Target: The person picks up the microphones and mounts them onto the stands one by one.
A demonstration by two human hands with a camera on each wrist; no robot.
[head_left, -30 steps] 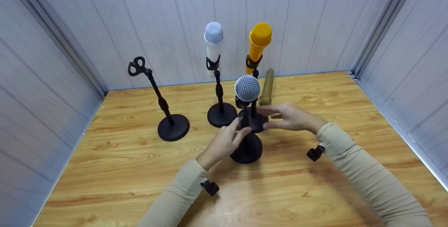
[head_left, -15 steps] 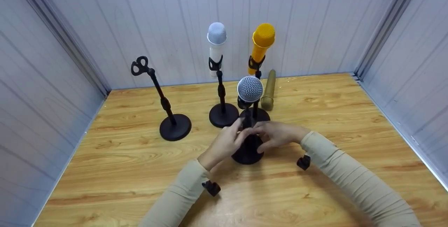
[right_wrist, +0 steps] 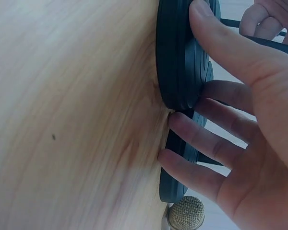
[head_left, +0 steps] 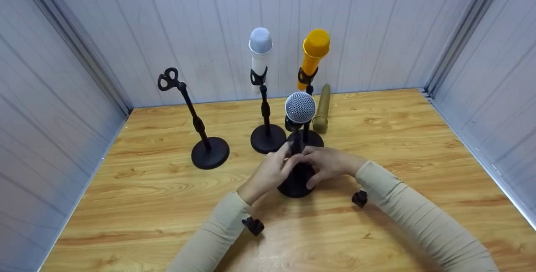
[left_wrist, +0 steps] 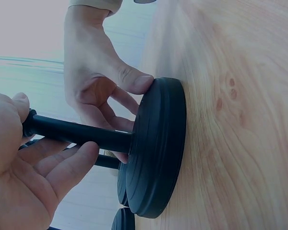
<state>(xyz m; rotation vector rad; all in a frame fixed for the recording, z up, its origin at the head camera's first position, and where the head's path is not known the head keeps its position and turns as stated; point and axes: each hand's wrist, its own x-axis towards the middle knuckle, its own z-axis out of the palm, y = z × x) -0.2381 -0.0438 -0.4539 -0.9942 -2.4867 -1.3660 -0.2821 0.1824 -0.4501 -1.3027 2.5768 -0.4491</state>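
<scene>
The left hand (head_left: pixel 268 173) grips the pole of the front microphone stand (head_left: pixel 293 189), and the right hand (head_left: pixel 331 163) spans its round base, thumb on the rim, probably to steady it beneath the silver-headed microphone (head_left: pixel 300 107); the white microphone (head_left: pixel 260 42) and yellow microphone (head_left: pixel 316 45) sit clipped behind, presumably to keep their heads raised; the wood-grained desk (head_left: pixel 146 213) carries everything; pale panelled walls (head_left: pixel 188 16) enclose it.
</scene>
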